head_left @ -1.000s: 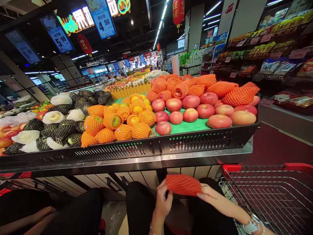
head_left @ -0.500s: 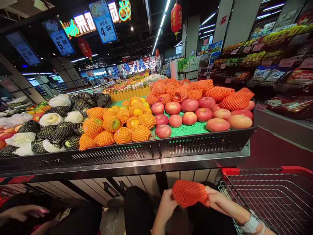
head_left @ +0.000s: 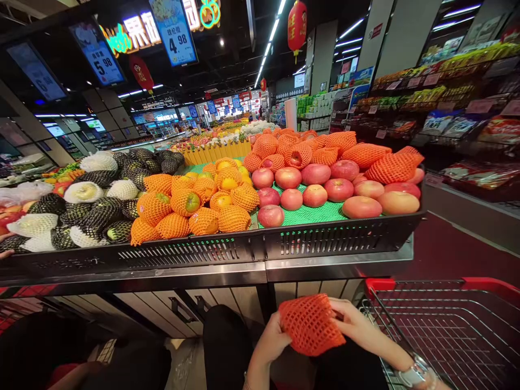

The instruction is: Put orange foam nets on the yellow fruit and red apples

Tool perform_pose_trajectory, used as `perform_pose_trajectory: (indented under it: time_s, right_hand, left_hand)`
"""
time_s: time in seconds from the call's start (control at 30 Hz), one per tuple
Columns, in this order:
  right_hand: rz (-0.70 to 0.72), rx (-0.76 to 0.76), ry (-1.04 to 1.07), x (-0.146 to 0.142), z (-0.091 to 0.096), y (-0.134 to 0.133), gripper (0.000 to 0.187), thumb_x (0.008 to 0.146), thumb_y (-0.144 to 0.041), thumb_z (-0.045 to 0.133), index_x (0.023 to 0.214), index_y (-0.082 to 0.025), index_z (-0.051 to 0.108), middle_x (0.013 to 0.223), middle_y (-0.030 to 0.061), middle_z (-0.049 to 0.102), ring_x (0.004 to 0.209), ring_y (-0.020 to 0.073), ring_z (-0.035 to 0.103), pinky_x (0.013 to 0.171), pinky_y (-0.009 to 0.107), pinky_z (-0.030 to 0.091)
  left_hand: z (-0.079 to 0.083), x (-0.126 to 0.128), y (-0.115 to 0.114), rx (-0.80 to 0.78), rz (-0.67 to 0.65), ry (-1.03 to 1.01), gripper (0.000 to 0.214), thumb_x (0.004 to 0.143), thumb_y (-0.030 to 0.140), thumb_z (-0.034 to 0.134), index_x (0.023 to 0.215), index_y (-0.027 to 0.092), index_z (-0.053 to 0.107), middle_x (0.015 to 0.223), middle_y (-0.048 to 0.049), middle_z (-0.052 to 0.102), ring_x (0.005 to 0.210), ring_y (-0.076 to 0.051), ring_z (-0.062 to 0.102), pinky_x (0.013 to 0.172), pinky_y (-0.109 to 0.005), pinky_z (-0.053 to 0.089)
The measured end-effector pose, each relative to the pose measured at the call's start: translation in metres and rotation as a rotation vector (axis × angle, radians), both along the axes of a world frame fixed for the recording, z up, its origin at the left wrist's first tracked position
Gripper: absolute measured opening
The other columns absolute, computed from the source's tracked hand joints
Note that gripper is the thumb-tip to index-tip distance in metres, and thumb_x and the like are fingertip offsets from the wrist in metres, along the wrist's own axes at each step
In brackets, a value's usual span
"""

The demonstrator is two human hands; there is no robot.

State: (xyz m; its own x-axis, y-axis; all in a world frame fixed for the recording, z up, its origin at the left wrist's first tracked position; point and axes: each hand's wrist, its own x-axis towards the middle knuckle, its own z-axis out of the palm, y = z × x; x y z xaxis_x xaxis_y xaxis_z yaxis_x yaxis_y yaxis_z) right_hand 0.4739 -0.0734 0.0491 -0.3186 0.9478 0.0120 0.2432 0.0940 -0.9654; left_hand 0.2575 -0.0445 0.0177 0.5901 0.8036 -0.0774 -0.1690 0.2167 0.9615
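Low in the head view, both my hands hold an orange foam net sleeve (head_left: 311, 323) in front of my dark trousers. My left hand (head_left: 271, 341) grips its left edge with curled fingers. My right hand (head_left: 357, 323) clasps its right side, a watch on that wrist. The sleeve bulges as if something round is inside, but I cannot see what. Above my hands stands a black fruit display bin (head_left: 252, 246) with bare red apples (head_left: 314, 187), net-wrapped apples (head_left: 365, 154) and net-wrapped oranges (head_left: 195, 208).
A red-rimmed wire shopping cart (head_left: 447, 330) stands at my right. Another person's arm (head_left: 77, 374) shows at bottom left, and a fingertip (head_left: 5, 253) at the bin's left edge. Black and white netted fruit (head_left: 89, 211) fills the left bin. Shelves (head_left: 455, 108) line the right aisle.
The net sleeve went from stretched flat between my hands to rounded and bulging, held lower. The neighbouring person's hand moved away from the bottom left.
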Motion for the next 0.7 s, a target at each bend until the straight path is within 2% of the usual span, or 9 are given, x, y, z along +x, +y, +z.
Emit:
perform_pose_trajectory:
  time_s: [0.1,0.17,0.23,0.37,0.47,0.57,0.7]
  right_hand:
    - [0.001,0.091,-0.139,-0.012,-0.004,-0.004,0.051,0.081,-0.039,0.065,0.127,-0.017,0.058,0.128,0.0129,0.056,0.121,0.0286,0.051,0.11,0.042,0.038]
    - [0.035,0.102,-0.183,-0.017,-0.007,-0.008,0.062,0.081,-0.036,0.066,0.137,-0.017,0.047,0.136,0.0145,0.049,0.128,0.0286,0.044,0.114,0.043,0.032]
    - [0.071,0.127,-0.199,-0.02,-0.01,-0.01,0.066,0.083,-0.032,0.063,0.143,-0.017,0.038,0.139,0.0157,0.045,0.133,0.0286,0.04,0.116,0.046,0.027]
    - [0.083,0.173,-0.204,-0.027,-0.013,-0.012,0.067,0.085,-0.021,0.058,0.146,-0.02,0.032,0.141,0.0146,0.043,0.135,0.028,0.036,0.117,0.048,0.024]
    - [0.051,0.19,-0.193,-0.033,-0.019,-0.012,0.069,0.08,-0.015,0.059,0.144,-0.019,0.033,0.142,0.014,0.043,0.134,0.0268,0.038,0.117,0.044,0.027]
    - [-0.044,0.191,-0.151,-0.037,-0.026,-0.01,0.067,0.075,-0.009,0.058,0.139,-0.016,0.039,0.136,0.0149,0.048,0.129,0.0264,0.045,0.114,0.044,0.033]
    - [-0.175,0.248,-0.102,-0.037,-0.027,-0.01,0.034,0.079,-0.013,0.056,0.112,-0.018,0.061,0.121,0.0127,0.059,0.12,0.026,0.054,0.106,0.041,0.043]
  left_hand:
    - [0.002,0.002,-0.003,0.053,0.02,0.074,0.039,0.067,0.02,0.077,0.105,0.013,0.072,0.096,-0.0093,0.073,0.09,-0.024,0.065,0.085,-0.033,0.048]
    - [0.0,0.004,-0.005,0.13,0.046,0.136,0.031,0.073,0.012,0.067,0.103,0.014,0.073,0.099,-0.009,0.072,0.093,-0.023,0.064,0.088,-0.033,0.048]
    - [-0.003,0.007,-0.007,0.196,0.085,0.179,0.036,0.073,0.006,0.06,0.105,0.016,0.072,0.107,-0.0087,0.071,0.1,-0.024,0.063,0.095,-0.034,0.045]
    - [-0.012,0.016,-0.012,0.225,0.199,0.185,0.039,0.073,0.01,0.063,0.11,0.017,0.07,0.116,-0.0096,0.068,0.108,-0.026,0.061,0.103,-0.038,0.042]
    - [-0.02,0.023,-0.015,0.147,0.304,0.124,0.036,0.071,0.018,0.068,0.107,0.016,0.07,0.114,-0.0109,0.069,0.111,-0.028,0.061,0.104,-0.04,0.043]
    - [-0.026,0.026,-0.016,0.027,0.413,0.036,0.032,0.066,0.027,0.074,0.096,0.015,0.073,0.107,-0.0119,0.072,0.109,-0.03,0.062,0.102,-0.041,0.045]
    - [-0.027,0.024,-0.012,-0.097,0.566,-0.082,0.03,0.057,0.033,0.079,0.083,0.019,0.073,0.098,-0.0097,0.073,0.101,-0.029,0.064,0.097,-0.042,0.049]
